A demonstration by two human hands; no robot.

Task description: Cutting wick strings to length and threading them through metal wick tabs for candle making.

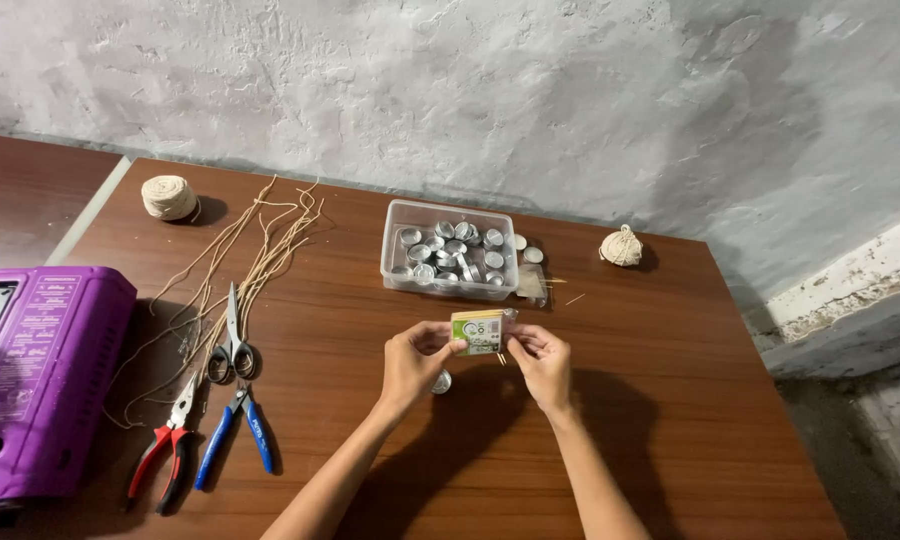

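A small packet of thin wooden sticks (480, 330), with a green and white label, is held above the brown table (670, 380) between both hands. My left hand (417, 362) pinches its left end. My right hand (542, 362) grips its right end, where stick tips poke out below. A small round metal cup (442, 382) lies on the table just under my left hand.
A clear plastic box (450, 252) of several small metal cups stands beyond the hands. Two string balls (169, 197) (621, 246), cut string lengths (260, 250), scissors (233, 345), red pliers (165, 450), blue pliers (232, 430) and a purple case (40, 370) lie around.
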